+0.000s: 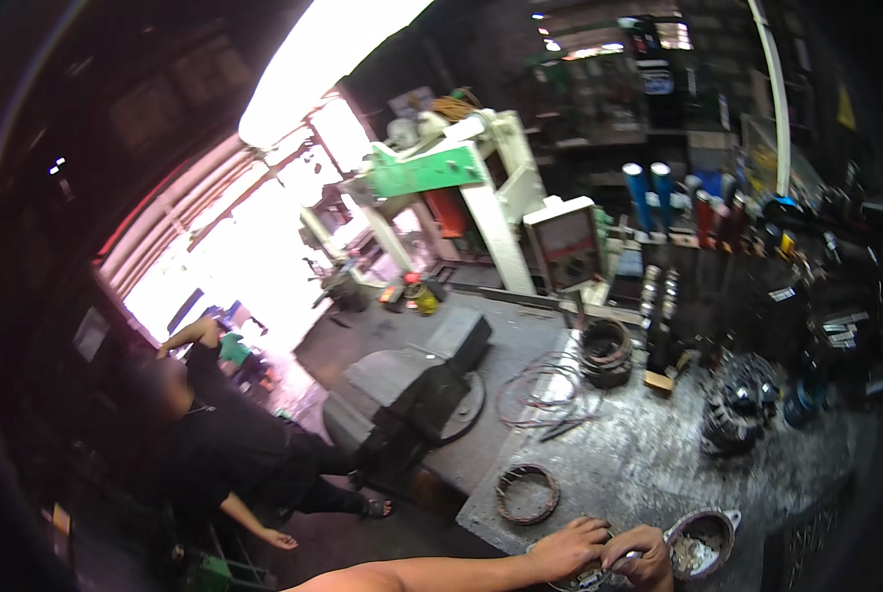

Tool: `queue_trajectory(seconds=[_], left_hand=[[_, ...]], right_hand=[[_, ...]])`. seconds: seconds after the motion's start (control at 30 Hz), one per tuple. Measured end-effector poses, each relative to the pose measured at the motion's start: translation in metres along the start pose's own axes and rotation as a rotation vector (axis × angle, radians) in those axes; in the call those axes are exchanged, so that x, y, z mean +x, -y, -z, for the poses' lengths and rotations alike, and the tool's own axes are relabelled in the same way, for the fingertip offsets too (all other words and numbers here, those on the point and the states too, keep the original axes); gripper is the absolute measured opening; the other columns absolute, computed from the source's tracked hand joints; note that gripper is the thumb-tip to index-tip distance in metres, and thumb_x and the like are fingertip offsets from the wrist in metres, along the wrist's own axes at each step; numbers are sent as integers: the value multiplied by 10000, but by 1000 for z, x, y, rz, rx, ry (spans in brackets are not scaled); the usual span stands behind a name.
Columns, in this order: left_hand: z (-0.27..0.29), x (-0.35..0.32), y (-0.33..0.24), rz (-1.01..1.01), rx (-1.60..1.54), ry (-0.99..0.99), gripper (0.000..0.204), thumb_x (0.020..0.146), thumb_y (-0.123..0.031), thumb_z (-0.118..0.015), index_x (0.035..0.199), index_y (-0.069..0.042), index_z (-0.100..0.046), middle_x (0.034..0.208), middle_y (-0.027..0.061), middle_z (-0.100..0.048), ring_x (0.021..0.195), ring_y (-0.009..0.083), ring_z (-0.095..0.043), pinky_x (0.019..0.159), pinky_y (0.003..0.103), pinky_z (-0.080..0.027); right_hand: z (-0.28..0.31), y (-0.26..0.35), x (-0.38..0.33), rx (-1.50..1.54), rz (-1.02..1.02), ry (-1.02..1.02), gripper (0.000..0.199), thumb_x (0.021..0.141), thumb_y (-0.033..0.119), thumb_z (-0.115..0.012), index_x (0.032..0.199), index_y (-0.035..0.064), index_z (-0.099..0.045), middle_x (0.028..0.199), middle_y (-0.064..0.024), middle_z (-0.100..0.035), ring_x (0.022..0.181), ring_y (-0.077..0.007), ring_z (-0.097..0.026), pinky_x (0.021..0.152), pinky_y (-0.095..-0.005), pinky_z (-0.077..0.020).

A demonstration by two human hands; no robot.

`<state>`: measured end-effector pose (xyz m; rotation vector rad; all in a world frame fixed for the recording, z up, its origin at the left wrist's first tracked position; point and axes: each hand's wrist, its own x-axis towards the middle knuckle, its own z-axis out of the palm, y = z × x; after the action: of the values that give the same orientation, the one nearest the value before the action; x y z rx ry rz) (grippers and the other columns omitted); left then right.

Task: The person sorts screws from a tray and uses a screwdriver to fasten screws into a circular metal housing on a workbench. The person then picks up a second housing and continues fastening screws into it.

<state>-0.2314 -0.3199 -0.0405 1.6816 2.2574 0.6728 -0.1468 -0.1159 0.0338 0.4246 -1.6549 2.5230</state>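
Holding left hand [572, 546] and right hand [645, 555] close together over a mostly hidden metal part [589, 578] on the worktop [609, 464], between a dark ring [526, 518] and a round housing [728, 535] containing pale fragments [695, 555].

Looks down & fwd fr. head, L cam of fisheye pair; catches L hand [572, 549] & R hand [641, 555] close at btm, counter [624, 464] beyond, bright opening [269, 296] far UL.

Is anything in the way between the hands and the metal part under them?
Nothing that I can see. The left hand and right hand are right at the metal part, partly hiding it. The round housing sits beside the right hand and the ring lies beyond the left hand, so neither is between.
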Motion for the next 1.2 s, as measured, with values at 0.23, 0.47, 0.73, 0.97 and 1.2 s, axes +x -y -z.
queue_trajectory(seconds=[0.23, 0.47, 0.73, 0.97, 1.2], left_hand=[[-15, 3, 6, -43, 209, -54, 319, 932, -372, -744, 1173, -178, -825, 1364, 82, -740, 1442, 344, -588, 1194, 555, -452], [-12, 8, 0, 13, -21, -109, 233, 948, -218, -696, 1082, -67, -813, 1320, 138, -704, 1453, 374, -556, 1264, 531, -400], [-6, 8, 3, -44, 102, -42, 259, 842, -367, -828, 1036, -194, -830, 1176, 50, -749, 1263, 330, -625, 1075, 535, -503], [-19, 5, 3, -125, 83, -165, 258, 830, -366, -811, 1029, -205, -845, 1208, 36, -745, 1280, 316, -616, 1093, 533, -500], [-40, 11, 11, -65, 172, -165, 254, 805, -371, -783, 959, -180, -849, 1217, 41, -755, 1313, 295, -626, 1124, 570, -520]], right_hand=[[-45, 4, 3, -484, -114, -433, 295, 1046, 254, -802, 1066, -39, -832, 987, -145, -823, 864, -257, -771, 813, -374, -615], [22, 14, 11, -407, -101, 100, 469, 1020, 461, -791, 1030, -7, -822, 999, -196, -804, 834, -312, -772, 760, -420, -608], [-64, 127, 21, -1483, -692, 150, 254, 1056, 274, -691, 1179, 65, -767, 1212, -324, -704, 1061, -488, -722, 871, -580, -583], [-86, 139, 20, -1517, -467, 580, 275, 1005, 152, -651, 1200, -16, -749, 1284, -343, -669, 1208, -533, -656, 1014, -579, -555], [-102, 118, 12, -1743, -526, 373, 359, 949, 247, -766, 1145, -52, -734, 1082, -335, -760, 1005, -554, -721, 910, -610, -593]])
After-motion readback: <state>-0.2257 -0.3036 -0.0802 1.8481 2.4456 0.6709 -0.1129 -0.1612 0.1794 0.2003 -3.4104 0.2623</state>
